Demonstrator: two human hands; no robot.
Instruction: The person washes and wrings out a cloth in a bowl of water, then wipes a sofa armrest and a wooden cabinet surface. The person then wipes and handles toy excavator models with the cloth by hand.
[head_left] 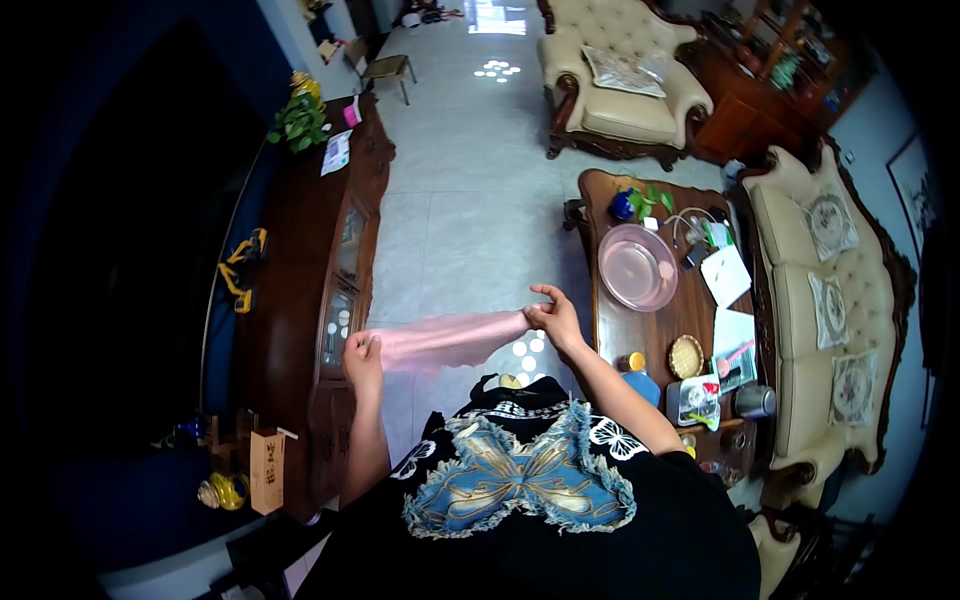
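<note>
A pink cloth (450, 341) is stretched roughly level between my two hands, above the grey floor. My left hand (363, 358) pinches its left end, close to the front of the dark wooden cabinet. The right end is gripped by my right hand (555, 316), with the index finger sticking out above the cloth. To the right of that hand, a pink translucent basin (637, 267) rests on the wooden coffee table (640, 335).
The long cabinet (290, 270) along the left carries a plant (299, 120) and a yellow toy excavator (240, 270). On the coffee table are a woven basket (686, 357), papers (726, 275) and a kettle (754, 401). Beyond stand a sofa (800, 330) and an armchair (625, 112).
</note>
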